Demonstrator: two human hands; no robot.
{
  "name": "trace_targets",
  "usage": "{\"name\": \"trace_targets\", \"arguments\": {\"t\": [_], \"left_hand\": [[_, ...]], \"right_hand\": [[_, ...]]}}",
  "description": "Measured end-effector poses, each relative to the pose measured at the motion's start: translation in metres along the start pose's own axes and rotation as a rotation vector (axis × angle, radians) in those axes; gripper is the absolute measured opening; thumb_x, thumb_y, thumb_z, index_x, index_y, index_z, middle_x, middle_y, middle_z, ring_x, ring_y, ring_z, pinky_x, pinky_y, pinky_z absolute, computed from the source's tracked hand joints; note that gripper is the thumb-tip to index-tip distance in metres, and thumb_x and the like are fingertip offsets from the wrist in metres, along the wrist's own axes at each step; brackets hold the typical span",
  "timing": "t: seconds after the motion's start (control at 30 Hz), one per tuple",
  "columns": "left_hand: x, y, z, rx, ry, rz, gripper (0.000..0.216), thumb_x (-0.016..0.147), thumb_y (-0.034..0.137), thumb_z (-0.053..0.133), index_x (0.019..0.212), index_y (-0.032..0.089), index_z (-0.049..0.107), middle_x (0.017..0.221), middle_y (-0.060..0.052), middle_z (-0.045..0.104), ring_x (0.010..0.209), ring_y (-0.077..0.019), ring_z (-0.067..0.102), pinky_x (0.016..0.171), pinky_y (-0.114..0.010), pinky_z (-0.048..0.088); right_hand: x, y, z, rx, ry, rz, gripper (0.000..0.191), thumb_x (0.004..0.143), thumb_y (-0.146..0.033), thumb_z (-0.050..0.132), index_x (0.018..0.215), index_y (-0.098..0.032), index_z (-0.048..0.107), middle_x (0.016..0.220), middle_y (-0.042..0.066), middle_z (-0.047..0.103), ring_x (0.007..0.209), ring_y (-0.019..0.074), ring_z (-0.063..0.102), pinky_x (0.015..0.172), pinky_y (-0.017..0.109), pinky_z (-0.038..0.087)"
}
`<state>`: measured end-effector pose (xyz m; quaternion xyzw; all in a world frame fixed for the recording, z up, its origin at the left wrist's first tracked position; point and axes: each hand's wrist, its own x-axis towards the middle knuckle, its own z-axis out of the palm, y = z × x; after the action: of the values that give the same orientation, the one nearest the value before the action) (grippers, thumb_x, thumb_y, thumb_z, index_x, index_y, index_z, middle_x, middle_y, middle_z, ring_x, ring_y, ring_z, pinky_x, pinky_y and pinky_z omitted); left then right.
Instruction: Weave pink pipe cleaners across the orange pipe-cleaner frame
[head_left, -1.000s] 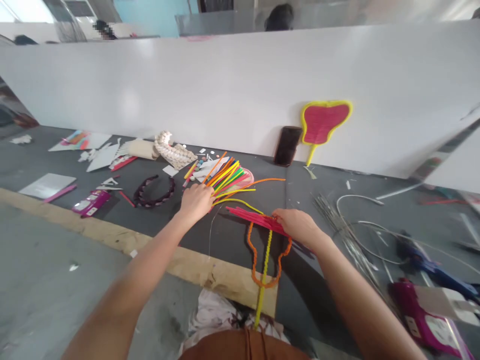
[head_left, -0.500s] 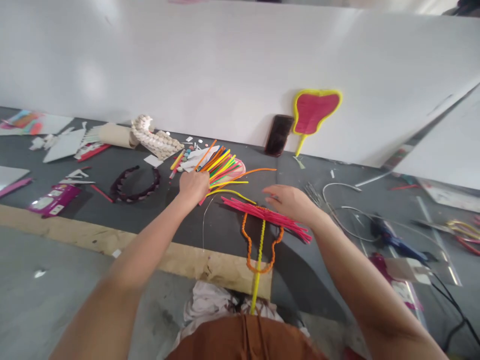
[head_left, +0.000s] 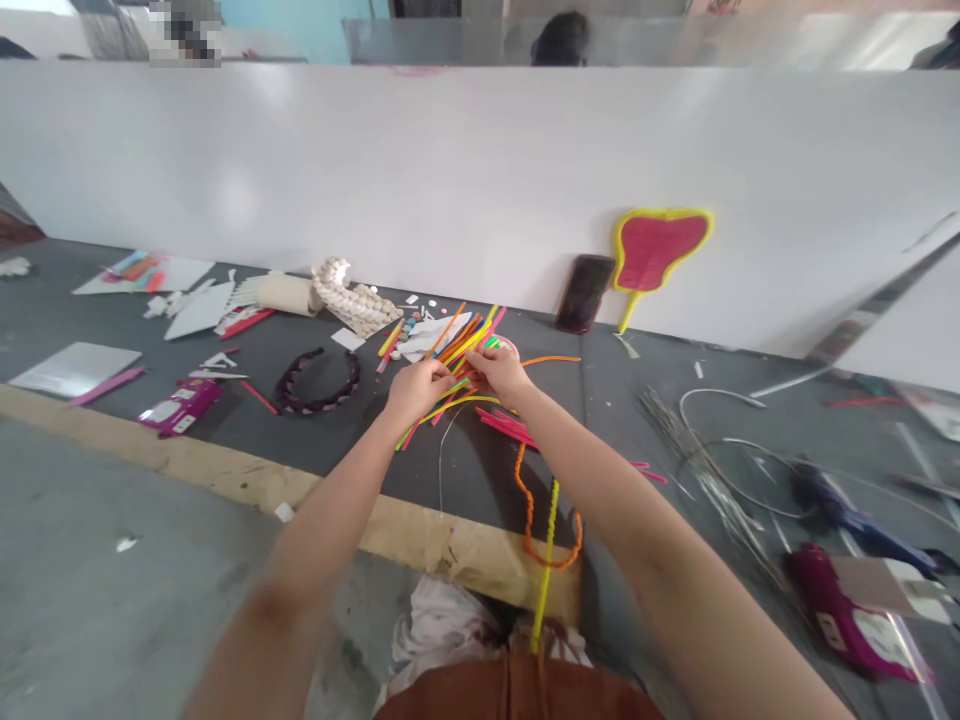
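My left hand [head_left: 416, 390] is closed around the lower part of a bundle of coloured pipe cleaners [head_left: 459, 342], orange, yellow, green and pink. On the bundle's right side, the bent fingers of my right hand [head_left: 501, 374] pinch among the stems; which ones they grip is hidden. Just below lies a row of pink pipe cleaners [head_left: 504, 424], partly covered by my right forearm. From that row hangs a bent orange pipe cleaner loop [head_left: 529, 510], with a yellow twisted stem [head_left: 541, 600] running down past the table edge.
Against the white partition [head_left: 465, 180] lean a dark phone [head_left: 583, 293] and a red paddle shape with yellow edging [head_left: 661, 248]. Left are a braided headband [head_left: 319, 408], a shell-like curved piece [head_left: 360, 305] and a purple packet [head_left: 180, 408]. Wires [head_left: 701, 470] and a glue gun [head_left: 847, 510] lie right.
My right hand has moved left from above the pink row to the coloured bundle, its fingers now closing there. My left hand stays on the bundle. The camera view has tilted up.
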<state>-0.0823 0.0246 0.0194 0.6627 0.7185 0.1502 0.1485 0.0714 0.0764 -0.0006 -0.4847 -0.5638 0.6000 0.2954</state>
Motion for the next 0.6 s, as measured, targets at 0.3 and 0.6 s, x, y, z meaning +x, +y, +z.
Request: {"name": "trace_targets", "arguments": {"t": [0.3,0.6], "left_hand": [[-0.010,0.006,0.002,0.022,0.078,-0.011,0.031,0.087,0.034,0.051,0.113,0.020,0.061,0.111,-0.009,0.069,0.105,-0.0270,0.061,0.089,-0.036,0.043],[-0.023,0.109,0.046,0.122,-0.199,0.381,0.026,0.090,0.024,0.044,0.089,0.025,0.070,0.103,-0.006,0.069,0.111,-0.0280,0.051,0.098,-0.047,0.035]], "right_hand": [[-0.017,-0.037,-0.066,0.154,0.425,-0.158,0.029,0.103,-0.028,0.029,0.113,-0.017,0.054,0.111,0.006,0.063,0.093,0.0114,0.062,0.083,0.030,0.052],[-0.107,-0.032,-0.161,-0.413,0.493,-0.391,0.011,0.088,-0.027,0.045,0.090,-0.025,0.056,0.082,0.000,0.061,0.060,0.0118,0.050,0.062,0.029,0.044]]}}
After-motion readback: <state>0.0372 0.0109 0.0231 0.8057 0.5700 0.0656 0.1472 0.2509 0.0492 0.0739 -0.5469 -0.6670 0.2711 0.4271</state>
